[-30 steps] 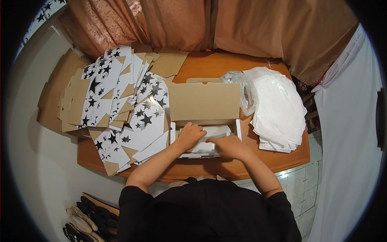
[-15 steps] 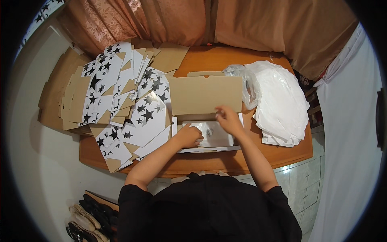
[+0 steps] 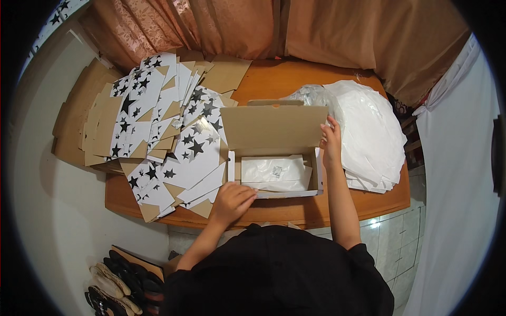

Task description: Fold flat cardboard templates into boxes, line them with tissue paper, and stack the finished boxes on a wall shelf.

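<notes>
A cardboard box [image 3: 320, 176], white outside and brown inside, stands at the front of the table. Its brown lid [image 3: 274, 126] is raised at the back. Inside lies a packet in white wrapping [image 3: 258, 167] with a small greyish patch on it. My left hand [image 3: 233, 201] holds the front wall near its left corner, fingers together over the edge. Up at the lid's right edge is my right hand [image 3: 331, 139], its curled fingers at the cardboard; part of that grip is hard to make out.
Flat cardboard pieces with black stars [image 3: 197, 142] are heaped at the left, some plain brown. White sheets [image 3: 371, 137] are piled at the right beside crumpled clear plastic [image 3: 313, 95]. Brown curtains [image 3: 327, 37] hang behind the wooden table [image 3: 284, 210]. Shoes [image 3: 124, 282] stand at lower left.
Both hands have come out of the box. My left hand moved down to the front wall, my right hand out to the lid's right edge. The lid has tilted slightly forward.
</notes>
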A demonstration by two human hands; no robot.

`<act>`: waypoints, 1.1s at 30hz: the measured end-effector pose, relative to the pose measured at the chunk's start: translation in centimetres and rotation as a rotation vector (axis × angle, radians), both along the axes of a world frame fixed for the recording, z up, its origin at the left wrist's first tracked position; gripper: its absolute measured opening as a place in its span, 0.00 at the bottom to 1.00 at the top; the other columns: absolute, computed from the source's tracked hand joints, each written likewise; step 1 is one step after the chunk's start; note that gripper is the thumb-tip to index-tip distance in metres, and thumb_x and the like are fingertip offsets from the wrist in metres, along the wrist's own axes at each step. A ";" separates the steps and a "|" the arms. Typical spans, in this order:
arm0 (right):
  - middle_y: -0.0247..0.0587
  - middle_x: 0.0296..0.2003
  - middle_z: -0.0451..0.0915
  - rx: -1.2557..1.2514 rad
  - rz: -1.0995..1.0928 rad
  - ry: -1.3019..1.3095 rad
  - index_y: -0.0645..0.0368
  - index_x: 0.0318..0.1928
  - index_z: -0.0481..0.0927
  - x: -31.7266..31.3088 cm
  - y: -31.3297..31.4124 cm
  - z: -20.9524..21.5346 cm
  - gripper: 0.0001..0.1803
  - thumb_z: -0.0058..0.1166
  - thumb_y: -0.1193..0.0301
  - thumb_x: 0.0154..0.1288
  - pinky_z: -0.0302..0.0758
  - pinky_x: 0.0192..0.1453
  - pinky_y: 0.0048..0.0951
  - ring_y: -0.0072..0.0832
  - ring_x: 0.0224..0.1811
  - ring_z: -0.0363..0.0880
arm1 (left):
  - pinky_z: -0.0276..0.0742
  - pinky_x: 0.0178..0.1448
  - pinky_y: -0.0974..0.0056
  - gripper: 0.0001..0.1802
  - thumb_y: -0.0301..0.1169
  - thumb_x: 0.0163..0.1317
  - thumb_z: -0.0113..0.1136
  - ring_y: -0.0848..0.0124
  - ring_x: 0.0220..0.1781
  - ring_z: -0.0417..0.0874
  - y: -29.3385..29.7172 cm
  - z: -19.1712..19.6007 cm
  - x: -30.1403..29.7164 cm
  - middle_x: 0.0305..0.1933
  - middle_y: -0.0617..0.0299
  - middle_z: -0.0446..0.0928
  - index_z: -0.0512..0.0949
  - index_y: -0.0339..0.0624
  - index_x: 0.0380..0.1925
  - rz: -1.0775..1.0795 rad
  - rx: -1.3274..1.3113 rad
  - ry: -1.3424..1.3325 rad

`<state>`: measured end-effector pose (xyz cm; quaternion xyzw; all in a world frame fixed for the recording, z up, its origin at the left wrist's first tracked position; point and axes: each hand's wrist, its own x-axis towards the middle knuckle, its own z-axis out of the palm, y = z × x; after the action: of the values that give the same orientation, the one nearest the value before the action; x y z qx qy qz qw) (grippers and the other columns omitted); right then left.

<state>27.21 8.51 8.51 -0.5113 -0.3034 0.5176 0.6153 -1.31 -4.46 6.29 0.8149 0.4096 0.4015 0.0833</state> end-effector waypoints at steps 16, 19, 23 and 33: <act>0.46 0.55 0.64 0.297 -0.097 -0.441 0.61 0.53 0.64 -2.4 -12.0 -3.1 0.39 0.73 0.69 0.40 0.59 0.63 0.34 0.36 0.59 0.62 | 0.57 0.61 0.44 0.06 0.32 0.49 0.65 0.72 0.38 0.78 -2.9 -4.4 4.4 0.33 0.71 0.77 0.81 0.51 0.29 0.055 0.132 0.090; 0.48 0.56 0.66 0.365 -0.095 -0.601 0.59 0.54 0.66 -2.1 -13.4 -4.7 0.38 0.72 0.73 0.40 0.59 0.65 0.36 0.40 0.64 0.61 | 0.54 0.57 0.48 0.05 0.34 0.49 0.65 0.74 0.39 0.77 -3.2 -5.1 4.3 0.32 0.73 0.76 0.80 0.54 0.27 0.088 0.212 0.120; 0.47 0.55 0.68 0.333 -0.076 -0.855 0.60 0.43 0.78 -1.8 -15.2 -6.0 0.27 0.73 0.71 0.38 0.60 0.65 0.40 0.47 0.64 0.61 | 0.51 0.50 0.56 0.06 0.35 0.48 0.65 0.77 0.40 0.75 -3.4 -5.8 4.1 0.32 0.74 0.74 0.80 0.57 0.28 0.091 0.220 0.166; 0.49 0.53 0.69 0.335 -0.085 -0.847 0.58 0.34 0.84 -1.7 -16.1 -8.4 0.16 0.71 0.73 0.41 0.61 0.63 0.42 0.49 0.65 0.60 | 0.53 0.51 0.57 0.15 0.41 0.46 0.68 0.69 0.48 0.74 -1.5 -4.7 3.1 0.40 0.70 0.76 0.82 0.56 0.36 0.338 0.261 0.127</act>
<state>25.52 -7.57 0.07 -0.5832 -0.5865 0.1809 0.5321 1.83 -5.99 1.57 0.7623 0.4892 0.4071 -0.1174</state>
